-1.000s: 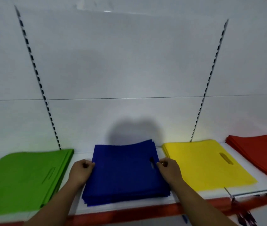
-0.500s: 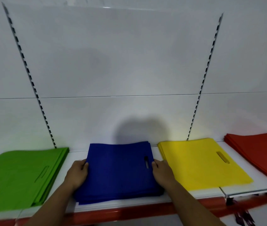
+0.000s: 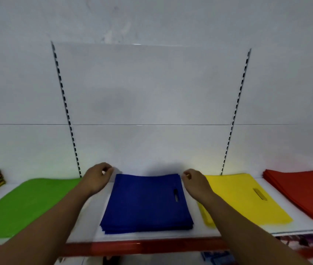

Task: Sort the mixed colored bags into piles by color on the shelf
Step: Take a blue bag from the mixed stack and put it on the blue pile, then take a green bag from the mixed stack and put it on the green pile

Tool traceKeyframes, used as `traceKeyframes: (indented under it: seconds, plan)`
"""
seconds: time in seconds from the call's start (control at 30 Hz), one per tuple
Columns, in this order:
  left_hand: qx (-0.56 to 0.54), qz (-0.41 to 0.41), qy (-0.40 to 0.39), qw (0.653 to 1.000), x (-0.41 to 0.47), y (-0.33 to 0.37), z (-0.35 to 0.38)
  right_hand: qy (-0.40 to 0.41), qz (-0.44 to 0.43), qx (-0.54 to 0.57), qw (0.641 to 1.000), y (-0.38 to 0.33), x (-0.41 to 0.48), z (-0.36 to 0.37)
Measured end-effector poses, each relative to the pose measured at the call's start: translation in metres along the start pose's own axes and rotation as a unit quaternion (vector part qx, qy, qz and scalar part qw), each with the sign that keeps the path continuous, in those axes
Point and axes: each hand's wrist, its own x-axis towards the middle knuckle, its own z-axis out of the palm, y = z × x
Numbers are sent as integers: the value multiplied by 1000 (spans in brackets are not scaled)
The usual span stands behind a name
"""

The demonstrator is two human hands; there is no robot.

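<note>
At the white shelf's (image 3: 151,237) back edge, the empty, loosely curled left hand (image 3: 97,178) and right hand (image 3: 195,183) flank the blue fabric bag stack (image 3: 146,203), likely to square it.

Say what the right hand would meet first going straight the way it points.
Likely the white back panel: the right hand points away from the person, just beside the far right corner of the blue bag pile. Depth is unclear, so it might clip that corner first.

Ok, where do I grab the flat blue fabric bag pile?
Grip its two side edges, one hand from each side: the blue pile lies flat, bare white shelf borders both edges, and left hand and right hand flank it.
</note>
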Motion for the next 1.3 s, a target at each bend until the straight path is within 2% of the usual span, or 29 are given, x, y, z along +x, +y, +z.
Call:
traceKeyframes:
  seconds: [0.17, 0.43, 0.53, 0.77, 0.9, 1.1, 1.3]
  plan:
    - [84, 32, 4, 996, -21, 18, -66, -17, -97, -2, 995, -65, 6, -14]
    - [229, -5, 35, 973, -101, -48, -164, -100, -253, -77, 959, -172, -22, 66]
    - [247, -35, 46, 967, -145, -90, -208, -108, -308, -107, 939, -222, -46, 111]
    - [256, -170, 95, 947, -275, -230, -317, -136, -420, -115, 890, -366, -124, 247]
    - [288, -227, 117, 923, -347, -309, -389, -147, -474, -126, 859, -457, -178, 329]
    - [285, -295, 138, 901, -428, -395, -456, -181, -508, -125, 833, -555, -240, 422]
    - [256, -337, 169, 890, -466, -451, -486, -207, -522, -122, 818, -617, -270, 486]
